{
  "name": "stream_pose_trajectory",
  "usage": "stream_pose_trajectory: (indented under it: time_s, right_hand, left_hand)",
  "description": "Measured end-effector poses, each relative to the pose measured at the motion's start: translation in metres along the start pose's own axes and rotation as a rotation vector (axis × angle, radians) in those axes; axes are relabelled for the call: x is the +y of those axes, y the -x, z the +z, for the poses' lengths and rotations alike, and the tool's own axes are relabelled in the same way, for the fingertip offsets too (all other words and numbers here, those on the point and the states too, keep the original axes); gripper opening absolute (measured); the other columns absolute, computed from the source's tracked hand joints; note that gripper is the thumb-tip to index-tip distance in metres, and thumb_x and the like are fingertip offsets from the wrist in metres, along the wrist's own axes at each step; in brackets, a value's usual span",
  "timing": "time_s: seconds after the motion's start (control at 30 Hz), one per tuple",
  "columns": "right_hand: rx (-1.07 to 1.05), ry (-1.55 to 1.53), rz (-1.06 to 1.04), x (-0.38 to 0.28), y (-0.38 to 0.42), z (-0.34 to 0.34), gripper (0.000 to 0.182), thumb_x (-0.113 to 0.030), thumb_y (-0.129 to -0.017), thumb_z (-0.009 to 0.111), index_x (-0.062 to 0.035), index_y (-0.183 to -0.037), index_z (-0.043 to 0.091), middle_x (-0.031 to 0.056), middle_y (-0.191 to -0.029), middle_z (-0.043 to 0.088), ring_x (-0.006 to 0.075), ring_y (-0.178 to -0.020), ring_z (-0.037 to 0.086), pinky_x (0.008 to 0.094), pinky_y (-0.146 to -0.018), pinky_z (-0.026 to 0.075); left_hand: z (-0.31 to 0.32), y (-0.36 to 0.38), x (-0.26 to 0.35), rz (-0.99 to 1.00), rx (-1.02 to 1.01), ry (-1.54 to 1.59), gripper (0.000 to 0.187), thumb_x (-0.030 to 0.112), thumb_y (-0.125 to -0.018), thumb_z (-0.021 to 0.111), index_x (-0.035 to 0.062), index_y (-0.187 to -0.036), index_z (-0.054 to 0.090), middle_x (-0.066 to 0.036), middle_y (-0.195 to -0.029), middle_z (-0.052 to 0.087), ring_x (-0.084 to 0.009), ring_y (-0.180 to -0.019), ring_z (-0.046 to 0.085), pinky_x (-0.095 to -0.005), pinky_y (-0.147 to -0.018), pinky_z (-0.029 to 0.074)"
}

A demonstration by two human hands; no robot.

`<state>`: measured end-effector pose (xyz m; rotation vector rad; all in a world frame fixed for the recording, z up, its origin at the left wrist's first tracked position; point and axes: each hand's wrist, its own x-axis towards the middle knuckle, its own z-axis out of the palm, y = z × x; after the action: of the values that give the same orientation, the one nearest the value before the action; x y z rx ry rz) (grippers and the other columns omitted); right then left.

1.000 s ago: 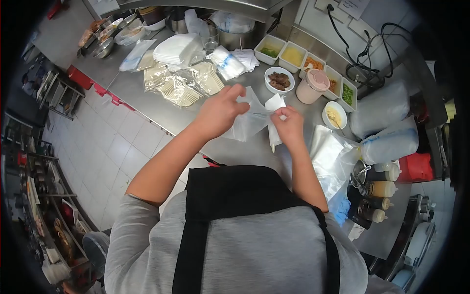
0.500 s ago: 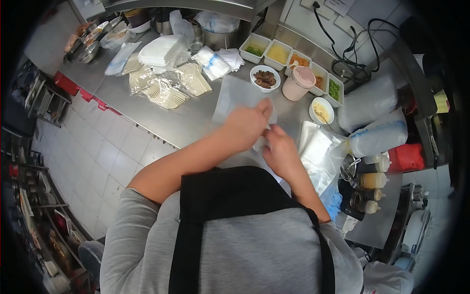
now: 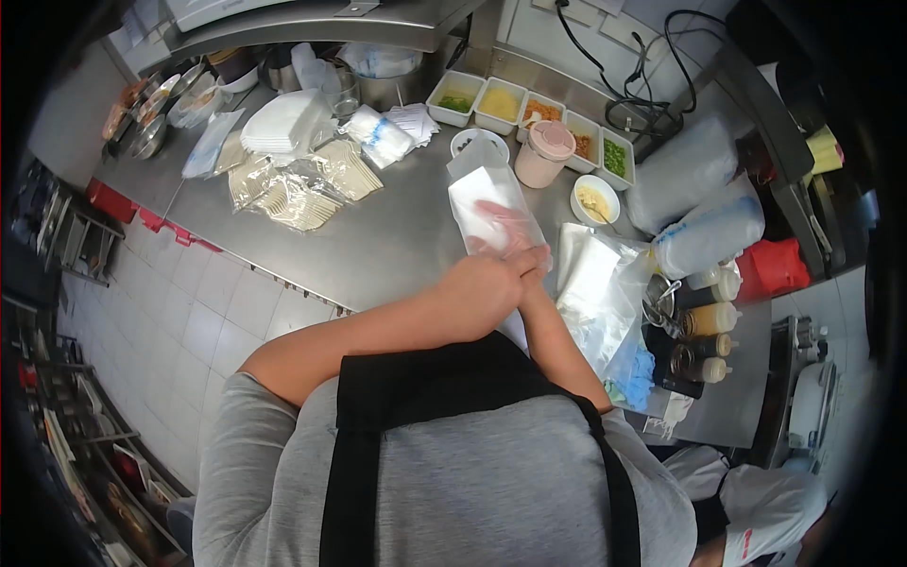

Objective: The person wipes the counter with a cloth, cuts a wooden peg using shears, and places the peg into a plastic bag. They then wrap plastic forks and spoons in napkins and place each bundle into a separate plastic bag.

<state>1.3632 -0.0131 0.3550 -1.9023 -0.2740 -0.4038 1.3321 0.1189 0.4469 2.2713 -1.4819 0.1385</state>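
My right hand (image 3: 508, 230) is inside a clear plastic bag (image 3: 534, 222), its fingers stretched out and showing pink through the film. A white sheet (image 3: 477, 200) lies along the fingers within the bag. My left hand (image 3: 484, 293) is closed on the bag's mouth, close against my right wrist. Beyond the bag's far end stands a white bowl (image 3: 457, 143) with dark pieces, partly covered by the film. A pink lidded jar (image 3: 541, 163) and a white bowl of pale yellow food (image 3: 595, 201) with a spoon stand just to the right.
Several white tubs (image 3: 499, 101) of chopped ingredients line the back. Packed wooden cutlery (image 3: 300, 194) and stacked white trays (image 3: 283, 123) lie at left. Plastic bags (image 3: 600, 283), rolled bags (image 3: 709, 236) and sauce bottles (image 3: 713, 319) occupy the right. Another person (image 3: 770, 501) is at lower right.
My right hand has gone into the plastic bag, which now covers its fingers. My left hand has moved down to the bag's mouth. The view has shifted slightly to the right.
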Motion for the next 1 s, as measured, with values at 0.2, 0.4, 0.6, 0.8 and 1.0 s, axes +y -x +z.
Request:
stream_pose_trajectory:
  time_s: [0.2, 0.4, 0.6, 0.8, 1.0]
  right_hand:
    - [-0.035, 0.099, 0.005, -0.025, 0.015, -0.014, 0.043, -0.012, -0.082, 0.058, -0.0079, -0.125, 0.053, 0.0099, -0.126, 0.052, 0.0278, -0.124, 0.041, 0.0375, -0.109, 0.027]
    - [-0.253, -0.033, 0.171, -0.080, 0.031, -0.018, 0.028, -0.010, -0.075, 0.066, -0.0109, -0.103, 0.067, 0.0071, -0.104, 0.063, 0.0236, -0.104, 0.058, 0.0344, -0.094, 0.043]
    - [-0.377, 0.078, 0.261, -0.017, 0.055, 0.038, 0.034, -0.002, -0.073, 0.061, -0.0112, -0.105, 0.067, 0.0114, -0.108, 0.065, 0.0232, -0.102, 0.059, 0.0309, -0.094, 0.042]
    - [-0.321, 0.035, 0.426, -0.015, 0.065, 0.049, 0.044, 0.006, -0.072, 0.048, -0.0126, -0.105, 0.069, 0.0123, -0.106, 0.066, 0.0230, -0.102, 0.060, 0.0318, -0.094, 0.042]
    - [-0.239, 0.156, 0.481, -0.034, 0.070, 0.061, 0.044, 0.006, -0.071, 0.045, -0.0133, -0.101, 0.070, 0.0113, -0.100, 0.068, 0.0230, -0.097, 0.062, 0.0321, -0.090, 0.045]
  left_hand:
    - [-0.009, -0.004, 0.012, 0.328, -0.092, 0.312, 0.054, 0.003, -0.070, 0.064, 0.0040, -0.123, 0.055, -0.010, -0.140, 0.043, -0.0317, -0.107, 0.057, -0.0392, -0.087, 0.049]
    - [-0.046, -0.006, -0.128, -0.156, 0.017, 1.194, 0.065, 0.024, -0.074, 0.074, 0.0084, -0.132, 0.049, -0.007, -0.141, 0.042, -0.0212, -0.122, 0.045, -0.0362, -0.102, 0.037]
    - [0.085, 0.024, -0.221, -0.596, -0.373, 1.543, 0.034, 0.007, -0.083, 0.067, 0.0033, -0.115, 0.058, -0.006, -0.106, 0.065, -0.0133, -0.094, 0.062, -0.0268, -0.086, 0.049]
    - [0.065, 0.016, -0.226, -0.536, -0.554, 1.468, 0.018, 0.009, -0.083, 0.069, 0.0047, -0.099, 0.062, -0.003, -0.094, 0.065, -0.0111, -0.086, 0.062, -0.0261, -0.082, 0.049]
    - [0.068, 0.005, -0.233, -0.390, -0.528, 1.354, 0.022, 0.011, -0.080, 0.072, 0.0028, -0.099, 0.064, -0.004, -0.094, 0.066, -0.0116, -0.089, 0.062, -0.0259, -0.084, 0.048]
